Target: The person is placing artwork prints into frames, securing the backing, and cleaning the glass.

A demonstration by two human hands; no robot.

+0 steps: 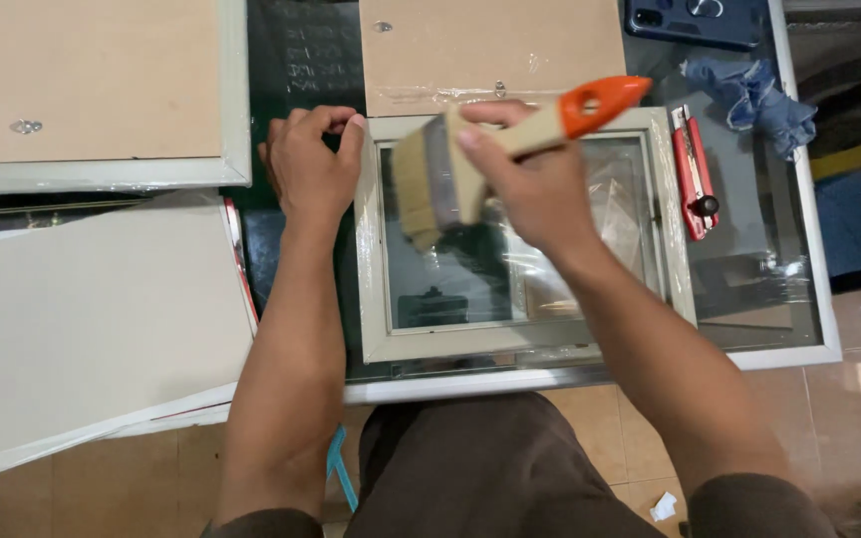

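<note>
A pale green picture frame (376,299) with a glass pane lies face down on a glass-topped table, in front of me. My right hand (540,184) grips a wide paintbrush (430,179) with a wooden handle and an orange tip; its bristles hang over the upper left part of the glass. My left hand (311,164) rests at the frame's upper left corner, with the fingers curled against the edge.
A brown backing board (490,45) lies just beyond the frame. A larger frame with its backing (82,80) lies at the far left, above a white board (92,319). A red utility knife (695,174), a blue cloth (759,100) and a dark phone (695,20) sit at the right.
</note>
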